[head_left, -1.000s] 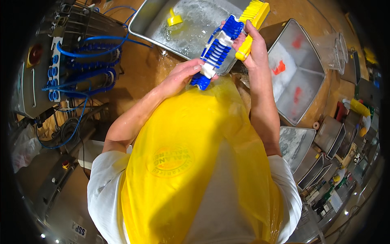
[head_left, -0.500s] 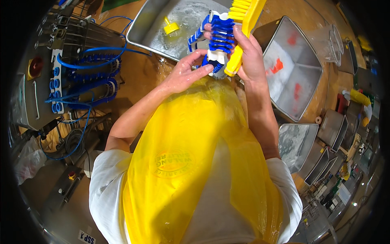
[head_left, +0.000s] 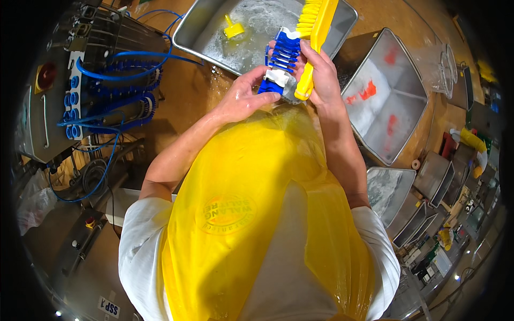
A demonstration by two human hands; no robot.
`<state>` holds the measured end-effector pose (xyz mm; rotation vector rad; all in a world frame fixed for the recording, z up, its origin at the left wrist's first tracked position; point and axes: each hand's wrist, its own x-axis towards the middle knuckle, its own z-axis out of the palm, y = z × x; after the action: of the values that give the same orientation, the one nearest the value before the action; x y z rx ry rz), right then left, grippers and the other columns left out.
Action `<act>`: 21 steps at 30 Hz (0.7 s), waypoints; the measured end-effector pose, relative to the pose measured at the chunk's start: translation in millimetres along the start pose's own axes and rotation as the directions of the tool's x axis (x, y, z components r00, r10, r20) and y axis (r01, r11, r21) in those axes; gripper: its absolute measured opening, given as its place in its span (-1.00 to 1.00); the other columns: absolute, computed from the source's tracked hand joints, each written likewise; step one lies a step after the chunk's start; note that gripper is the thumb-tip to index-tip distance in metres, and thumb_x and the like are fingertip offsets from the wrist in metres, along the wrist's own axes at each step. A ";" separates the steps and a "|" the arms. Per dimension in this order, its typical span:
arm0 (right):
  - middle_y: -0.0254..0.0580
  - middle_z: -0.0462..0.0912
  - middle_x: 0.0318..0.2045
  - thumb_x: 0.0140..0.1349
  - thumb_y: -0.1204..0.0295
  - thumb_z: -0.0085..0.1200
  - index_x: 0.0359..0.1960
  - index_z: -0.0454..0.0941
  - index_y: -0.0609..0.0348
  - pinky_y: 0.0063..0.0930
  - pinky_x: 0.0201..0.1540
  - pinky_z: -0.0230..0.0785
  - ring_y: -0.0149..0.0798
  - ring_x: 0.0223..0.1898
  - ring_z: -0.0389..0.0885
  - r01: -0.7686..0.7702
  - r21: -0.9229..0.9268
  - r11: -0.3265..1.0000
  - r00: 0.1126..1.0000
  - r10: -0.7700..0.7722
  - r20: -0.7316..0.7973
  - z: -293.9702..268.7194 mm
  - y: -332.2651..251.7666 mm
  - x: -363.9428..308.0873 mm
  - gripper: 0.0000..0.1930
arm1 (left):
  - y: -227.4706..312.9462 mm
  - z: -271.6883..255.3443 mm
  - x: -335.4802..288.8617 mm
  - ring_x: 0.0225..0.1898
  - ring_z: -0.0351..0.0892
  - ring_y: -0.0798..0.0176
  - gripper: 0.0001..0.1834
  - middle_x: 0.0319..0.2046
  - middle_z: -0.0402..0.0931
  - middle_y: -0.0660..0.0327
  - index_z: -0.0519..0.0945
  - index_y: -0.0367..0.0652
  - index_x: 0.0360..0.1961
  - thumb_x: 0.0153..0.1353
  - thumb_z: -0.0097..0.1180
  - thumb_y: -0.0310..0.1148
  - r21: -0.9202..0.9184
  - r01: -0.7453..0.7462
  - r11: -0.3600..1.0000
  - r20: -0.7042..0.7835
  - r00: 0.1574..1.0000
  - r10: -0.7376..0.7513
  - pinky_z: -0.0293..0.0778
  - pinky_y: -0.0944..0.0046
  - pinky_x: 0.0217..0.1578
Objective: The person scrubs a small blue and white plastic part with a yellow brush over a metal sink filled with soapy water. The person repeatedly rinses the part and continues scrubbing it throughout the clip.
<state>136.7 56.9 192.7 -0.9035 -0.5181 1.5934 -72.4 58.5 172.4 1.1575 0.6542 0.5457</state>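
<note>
Before my apron, over the near rim of a metal tub, both hands hold a blue and white ribbed plastic part [head_left: 285, 53]. My left hand [head_left: 248, 96] pinches its lower, blue end between thumb and fingers. My right hand [head_left: 325, 75] is closed round the handle of a yellow scrubbing brush [head_left: 320, 33], its fingers also reaching behind the ribbed part to support it. The brush points up and away, bristles to the left. Some of the ribbed part's underside is hidden by my fingers.
The metal tub [head_left: 210, 60] holds foamy water and a small yellow tool [head_left: 233, 28]. To the right stand a tub with white foam and red pieces [head_left: 422, 107] and another with cloudy water [head_left: 386, 187]. A machine with blue hoses [head_left: 126, 56] is on the left.
The ribbed part has turned, its top surface now facing up more flatly. The brush has shifted slightly left with my right hand. The surroundings have shifted slightly in view.
</note>
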 end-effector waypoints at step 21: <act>0.08 0.72 -0.06 0.50 0.27 0.00 0.12 0.46 0.30 -0.49 -0.18 0.57 -0.30 -0.24 0.71 -0.056 0.223 0.973 0.972 0.104 -0.211 -50.2 10.6 -6.7 -0.65 | 5.9 2.5 0.8 -0.34 0.35 0.53 -0.60 -0.36 0.45 0.42 0.53 -0.20 -0.06 0.13 0.44 -0.41 0.262 0.047 0.964 -0.018 0.999 -0.043 0.37 0.41 -0.27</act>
<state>169.7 40.7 156.3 -0.9317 -0.1488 1.5629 -70.3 59.2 178.5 1.3850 0.7788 0.4362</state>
